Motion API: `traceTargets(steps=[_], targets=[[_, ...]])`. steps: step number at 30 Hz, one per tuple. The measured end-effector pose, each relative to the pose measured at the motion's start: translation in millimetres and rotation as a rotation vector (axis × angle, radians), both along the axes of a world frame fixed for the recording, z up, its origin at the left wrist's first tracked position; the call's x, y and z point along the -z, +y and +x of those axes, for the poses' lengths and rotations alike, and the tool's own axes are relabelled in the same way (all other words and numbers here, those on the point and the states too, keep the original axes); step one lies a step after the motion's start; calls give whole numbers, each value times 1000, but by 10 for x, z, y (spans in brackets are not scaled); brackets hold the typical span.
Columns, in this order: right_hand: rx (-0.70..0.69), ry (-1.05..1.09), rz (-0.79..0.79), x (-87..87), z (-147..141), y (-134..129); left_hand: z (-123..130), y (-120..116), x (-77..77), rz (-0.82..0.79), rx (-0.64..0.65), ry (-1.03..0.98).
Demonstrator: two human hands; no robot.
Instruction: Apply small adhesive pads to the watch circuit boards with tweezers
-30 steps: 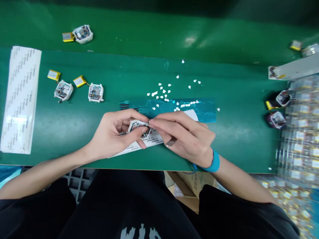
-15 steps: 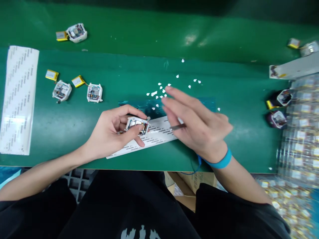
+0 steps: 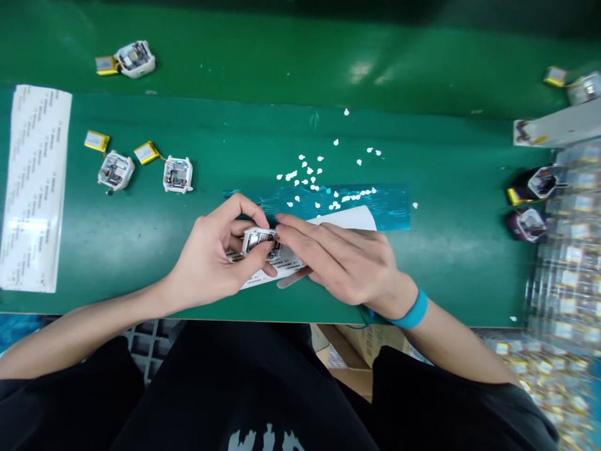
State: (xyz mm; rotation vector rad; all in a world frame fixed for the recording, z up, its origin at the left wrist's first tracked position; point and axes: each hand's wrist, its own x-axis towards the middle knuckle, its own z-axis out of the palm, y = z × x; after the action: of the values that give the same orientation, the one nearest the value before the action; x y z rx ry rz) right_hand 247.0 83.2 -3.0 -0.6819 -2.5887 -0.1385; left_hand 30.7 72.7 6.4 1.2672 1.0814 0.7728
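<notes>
My left hand grips a small white watch-like case with its circuit board facing up. Fingertips of my right hand touch the case's right edge. A flat metal blade tool sticks out from under my right hand, held in its curled fingers. Beneath both hands lies a printed white strip, partly hidden. Beyond it, a blue film rests on the green mat, with several small white round stickers on and around it.
Two open white cases with yellow batteries lie at the left, another farther back. A printed white sheet is at the far left. Dark cases and clear trays stand at the right.
My right hand has moved left and down onto the case, uncovering more stickers and blue film. The white strip's right end now shows beyond my right hand.
</notes>
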Motion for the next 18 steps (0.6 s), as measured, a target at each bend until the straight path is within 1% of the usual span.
traceTargets(steps=[2,5,7,9,11,13,15,18], targets=[[19,10,-55,8,-25,-34,2,-38,29,101,-6,73],[62,6,-119,18,-54,-77,2,-86,69,330,-16,242],[66,-13,-110,14,-67,-94,1,-105,85,455,-8,317],[71,-36,-56,9,-78,-99,1,-112,91,513,-6,326],[82,-47,-10,10,-87,-95,2,-111,91,500,-21,296],[84,-25,-44,22,-92,-85,3,-106,87,447,-34,255],[73,54,-155,32,-96,-71,2,-101,83,378,-42,203],[76,257,-399,12,-115,-49,-4,-98,85,289,-41,121]])
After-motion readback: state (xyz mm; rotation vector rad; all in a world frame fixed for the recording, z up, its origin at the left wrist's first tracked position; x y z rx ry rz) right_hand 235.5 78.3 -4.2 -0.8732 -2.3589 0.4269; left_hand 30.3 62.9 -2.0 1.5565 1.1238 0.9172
